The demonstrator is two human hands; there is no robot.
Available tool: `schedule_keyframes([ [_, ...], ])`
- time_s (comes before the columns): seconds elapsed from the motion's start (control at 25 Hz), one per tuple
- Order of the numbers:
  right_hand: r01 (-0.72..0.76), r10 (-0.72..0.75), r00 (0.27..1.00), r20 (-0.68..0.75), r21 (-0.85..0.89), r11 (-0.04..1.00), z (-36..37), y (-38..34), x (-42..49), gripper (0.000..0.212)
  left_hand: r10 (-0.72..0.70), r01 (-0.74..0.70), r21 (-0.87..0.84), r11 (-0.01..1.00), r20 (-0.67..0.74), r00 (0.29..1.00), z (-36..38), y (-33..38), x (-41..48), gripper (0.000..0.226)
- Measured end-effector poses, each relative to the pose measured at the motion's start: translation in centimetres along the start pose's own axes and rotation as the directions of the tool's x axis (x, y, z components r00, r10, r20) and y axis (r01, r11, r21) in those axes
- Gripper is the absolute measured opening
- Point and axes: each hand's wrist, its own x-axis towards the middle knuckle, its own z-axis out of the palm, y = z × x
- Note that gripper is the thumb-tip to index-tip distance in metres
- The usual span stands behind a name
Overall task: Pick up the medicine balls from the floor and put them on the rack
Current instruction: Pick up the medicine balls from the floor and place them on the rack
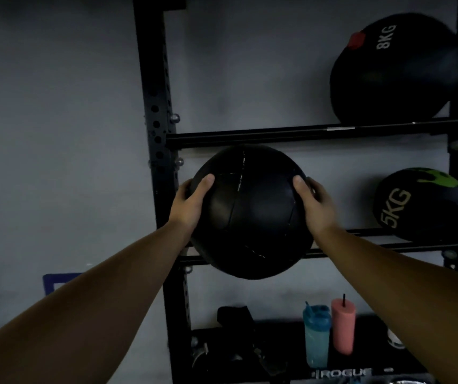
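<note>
Both hands gripped a plain black medicine ball (250, 214) from opposite sides, holding it in front of the middle tier of the black rack (158, 128). The left hand (191, 203) lay on the ball's left flank, its thumb on the front panel and its fingers (186, 187) wrapped round the far side, mostly hidden. The right hand (312, 203) mirrored it on the right flank, thumb forward, fingers (313, 187) curled behind the ball; how widely they were spread could not be told. Whether the ball already rested on the rails (361, 249) below the fingers or hung just before them was unclear.

Beyond the right fingers, on the same tier, sat a ball marked 5KG (422, 206) with a green patch. Above the fingers, on the upper tier, rested a ball marked 8KG (394, 70) with a red patch. Well below the hands, on the lowest shelf, a blue shaker bottle (316, 336) stood just beside a pink tumbler (343, 325) with a straw.
</note>
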Motion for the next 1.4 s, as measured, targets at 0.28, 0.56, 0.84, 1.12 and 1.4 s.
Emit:
schedule_keyframes([
  [0.28, 0.004, -0.003, 0.994, 0.105, -0.009, 1.000, 3.0, 6.4, 12.8, 0.112, -0.010, 0.010, -0.008, 1.000, -0.063, 0.998, 4.1, -5.8, 9.9, 0.133],
  [0.56, -0.085, 0.108, 0.970, 0.219, -0.113, 0.990, 9.8, 13.9, 18.0, 0.116, 0.020, 0.020, 0.393, 0.919, -0.098, 0.995, 2.8, -11.2, 16.5, 0.130],
  [0.84, -0.032, 0.060, 0.992, 0.113, -0.234, 0.972, 13.8, 15.5, 18.0, 0.109, 0.127, -0.088, 0.418, 0.904, -0.067, 0.990, 0.8, -15.0, 17.1, 0.152],
  [1.12, 0.013, 0.099, 0.971, 0.219, -0.458, 0.889, 11.2, 10.9, 11.7, 0.103, 0.053, -0.148, 0.516, 0.844, 0.195, 0.979, -1.5, -10.4, 12.1, 0.148],
  [1.4, 0.063, -0.012, 0.996, 0.093, -0.565, 0.823, 4.8, 2.5, 3.6, 0.084, 0.154, -0.350, 0.393, 0.850, 0.450, 0.880, 4.5, -5.7, 5.2, 0.109],
])
